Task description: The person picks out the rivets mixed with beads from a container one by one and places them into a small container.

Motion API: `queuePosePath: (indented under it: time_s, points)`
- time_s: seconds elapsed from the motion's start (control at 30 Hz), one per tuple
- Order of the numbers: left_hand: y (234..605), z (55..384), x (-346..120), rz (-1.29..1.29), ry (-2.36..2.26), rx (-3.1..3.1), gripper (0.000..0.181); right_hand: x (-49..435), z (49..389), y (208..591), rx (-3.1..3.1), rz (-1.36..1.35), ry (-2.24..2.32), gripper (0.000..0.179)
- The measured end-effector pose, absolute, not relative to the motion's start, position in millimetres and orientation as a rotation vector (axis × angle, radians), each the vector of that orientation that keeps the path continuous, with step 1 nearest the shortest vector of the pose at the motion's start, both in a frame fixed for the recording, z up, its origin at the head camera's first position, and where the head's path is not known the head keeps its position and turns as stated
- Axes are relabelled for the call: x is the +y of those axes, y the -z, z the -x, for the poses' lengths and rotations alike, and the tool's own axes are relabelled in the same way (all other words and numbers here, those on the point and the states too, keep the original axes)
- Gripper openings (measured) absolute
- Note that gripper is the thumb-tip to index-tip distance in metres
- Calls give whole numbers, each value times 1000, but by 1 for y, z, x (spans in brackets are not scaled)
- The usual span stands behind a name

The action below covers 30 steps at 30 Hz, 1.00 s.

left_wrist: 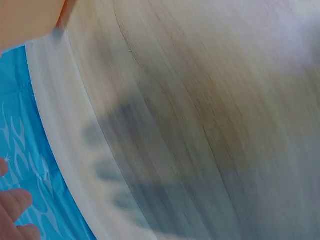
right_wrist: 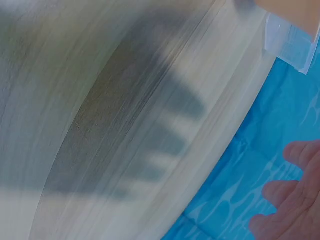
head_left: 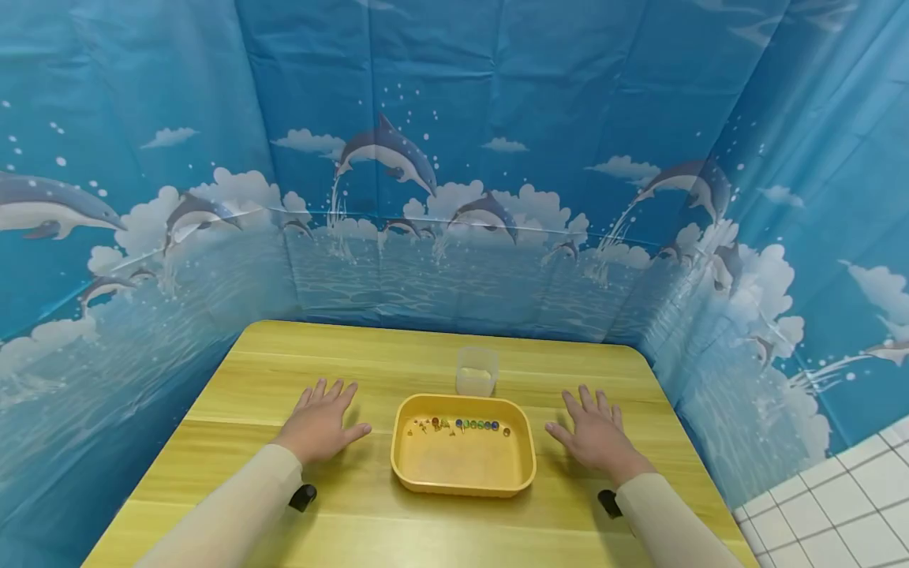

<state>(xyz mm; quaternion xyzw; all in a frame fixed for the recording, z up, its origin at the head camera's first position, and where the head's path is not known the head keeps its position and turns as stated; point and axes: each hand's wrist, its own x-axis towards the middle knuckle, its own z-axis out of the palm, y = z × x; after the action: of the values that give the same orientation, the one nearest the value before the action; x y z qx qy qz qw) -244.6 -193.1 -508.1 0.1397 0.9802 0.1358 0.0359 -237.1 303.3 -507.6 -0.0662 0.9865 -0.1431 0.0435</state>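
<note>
A yellow tray point(head_left: 463, 473) lies on the table between both hands. Along its far side runs a row of small beads point(head_left: 480, 425), blue, green and amber, with several tiny gold-coloured pieces point(head_left: 426, 427) scattered to their left. Left of the tray, my left hand point(head_left: 321, 422) is held over the table with fingers spread, holding nothing. To the tray's right my right hand point(head_left: 593, 434) is spread the same way, also holding nothing. Fingertips of the left hand point(left_wrist: 16, 207) and right hand point(right_wrist: 295, 195) show at the edges of the wrist views, and each hand casts a shadow on the wood.
Just behind the tray stands a clear plastic cup point(head_left: 476, 371). The wooden table point(head_left: 398, 363) has rounded far corners and meets a blue dolphin-print curtain point(head_left: 454, 260) at the back and sides. White tiles point(head_left: 831, 505) show at the lower right.
</note>
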Motion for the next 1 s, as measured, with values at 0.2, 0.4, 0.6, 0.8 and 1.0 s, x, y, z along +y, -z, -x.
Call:
queuePosePath:
  time_s: [0.2,0.4,0.6,0.8,1.0]
  points:
    - [506,242,-188,-456,-426,3002,90,298,237,504,3014,212,449,90]
    - [506,242,-182,-475,-457,3001,91,293,239,501,3024,237,426,85]
    - [508,242,-171,-515,-539,2990,88,284,240,496,3032,294,422,87]
    - [513,239,-158,-528,-624,2961,86,276,242,494,3024,335,434,83]
    - [523,236,-147,-536,-698,2923,87,269,244,495,3020,366,444,77]
